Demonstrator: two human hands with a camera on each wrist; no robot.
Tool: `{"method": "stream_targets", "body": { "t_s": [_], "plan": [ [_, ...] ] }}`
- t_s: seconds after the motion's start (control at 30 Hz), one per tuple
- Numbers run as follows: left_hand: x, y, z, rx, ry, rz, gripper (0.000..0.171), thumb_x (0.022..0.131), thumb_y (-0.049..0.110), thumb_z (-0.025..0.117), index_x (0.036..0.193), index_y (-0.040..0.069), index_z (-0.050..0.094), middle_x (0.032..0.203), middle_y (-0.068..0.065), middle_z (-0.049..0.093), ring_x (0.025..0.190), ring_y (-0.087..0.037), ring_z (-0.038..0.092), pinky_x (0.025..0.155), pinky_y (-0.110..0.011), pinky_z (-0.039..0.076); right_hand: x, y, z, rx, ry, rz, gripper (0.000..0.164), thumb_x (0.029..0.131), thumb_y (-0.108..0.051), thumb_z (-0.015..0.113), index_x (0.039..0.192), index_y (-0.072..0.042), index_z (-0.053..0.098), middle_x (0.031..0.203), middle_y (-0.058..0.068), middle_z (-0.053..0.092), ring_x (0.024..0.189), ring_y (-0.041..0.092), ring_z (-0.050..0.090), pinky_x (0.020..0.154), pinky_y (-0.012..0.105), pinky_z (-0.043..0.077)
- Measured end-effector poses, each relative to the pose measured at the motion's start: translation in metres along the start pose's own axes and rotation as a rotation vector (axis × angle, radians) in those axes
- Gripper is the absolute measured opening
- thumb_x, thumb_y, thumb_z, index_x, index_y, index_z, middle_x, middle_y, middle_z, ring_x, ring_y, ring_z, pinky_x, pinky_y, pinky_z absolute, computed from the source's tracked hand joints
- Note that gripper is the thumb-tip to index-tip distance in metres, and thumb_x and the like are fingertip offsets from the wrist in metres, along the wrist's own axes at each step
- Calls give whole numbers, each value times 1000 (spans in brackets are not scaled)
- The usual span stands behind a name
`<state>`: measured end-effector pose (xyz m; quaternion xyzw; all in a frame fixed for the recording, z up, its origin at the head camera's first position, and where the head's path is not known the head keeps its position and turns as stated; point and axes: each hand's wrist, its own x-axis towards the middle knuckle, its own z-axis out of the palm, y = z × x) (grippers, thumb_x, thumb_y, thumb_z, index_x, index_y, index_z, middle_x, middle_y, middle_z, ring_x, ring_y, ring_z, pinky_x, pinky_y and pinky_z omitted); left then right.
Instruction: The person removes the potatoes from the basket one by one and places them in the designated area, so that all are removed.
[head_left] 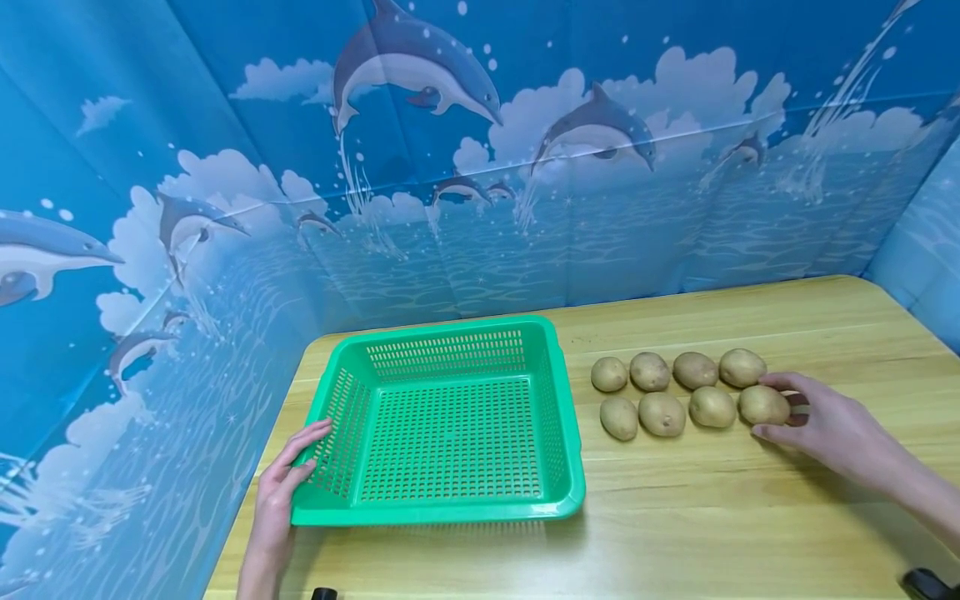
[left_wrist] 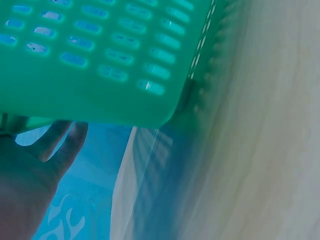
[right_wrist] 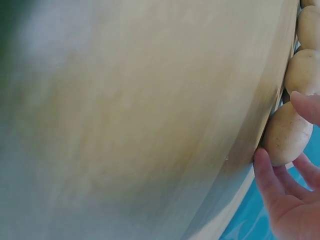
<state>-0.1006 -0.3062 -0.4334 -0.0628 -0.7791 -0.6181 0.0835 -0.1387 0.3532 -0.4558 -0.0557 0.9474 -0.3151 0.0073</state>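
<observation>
A green plastic basket (head_left: 450, 442) with slotted walls sits on the left of the table, nothing inside it. My left hand (head_left: 279, 492) grips its left rim, fingers over the edge; in the left wrist view that hand (left_wrist: 35, 170) is at the basket's rim (left_wrist: 100, 105). To the basket's right, several potatoes lie in two rows. My right hand (head_left: 832, 425) holds the rightmost front potato (head_left: 763, 405) between thumb and fingers. The right wrist view shows this potato (right_wrist: 287, 135) at the fingertips, on the table beside its neighbour (right_wrist: 304, 72).
The back row ends in a potato (head_left: 742, 367) close to my right fingers. The wooden table (head_left: 675, 525) meets a blue dolphin-print curtain (head_left: 480, 250) at the back and sides. Dark objects (head_left: 926, 583) show at the bottom edge.
</observation>
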Motion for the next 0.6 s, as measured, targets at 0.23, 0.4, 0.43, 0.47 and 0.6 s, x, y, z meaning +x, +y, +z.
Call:
{"method": "stream_targets", "body": {
  "t_s": [0.23, 0.4, 0.43, 0.47, 0.6],
  "plan": [
    [1, 2, -4, 14, -44, 50, 40, 104, 7, 36, 140, -3, 50, 152, -9, 41, 146, -18, 23, 113, -49, 10, -9, -3, -3, 5, 95, -41, 73, 81, -27, 82, 135, 6, 46, 122, 40, 52, 96, 57, 59, 70, 56, 53],
    [-3, 11, -10, 81, -26, 97, 41, 106, 9, 33, 143, -3, 47, 155, -10, 36, 146, -19, 22, 109, -28, 20, -13, -14, -7, -32, 168, -90, 69, 81, -19, 81, 135, 6, 47, 126, 40, 48, 101, 59, 52, 72, 65, 46],
    [-4, 15, -10, 126, -4, 105, 41, 106, 9, 34, 143, -1, 47, 155, -9, 37, 145, -17, 24, 108, -26, 23, -13, -18, -8, -47, 183, -111, 68, 81, -18, 81, 135, 7, 47, 127, 38, 48, 103, 58, 50, 75, 65, 44],
    [-4, 18, -11, 188, 23, 117, 40, 106, 8, 36, 144, 2, 48, 154, -8, 38, 144, -16, 26, 106, -25, 26, -14, -23, -8, -61, 200, -135, 68, 80, -16, 82, 134, 6, 49, 127, 36, 49, 106, 56, 49, 78, 64, 42],
    [-4, 37, -5, 513, 162, 161, 44, 100, 7, 53, 144, 15, 51, 151, -2, 42, 144, -16, 27, 111, -43, 28, -18, -51, -10, -129, 251, -200, 68, 82, -22, 81, 137, 2, 50, 132, 32, 50, 114, 56, 43, 85, 68, 34]
  ]
}}
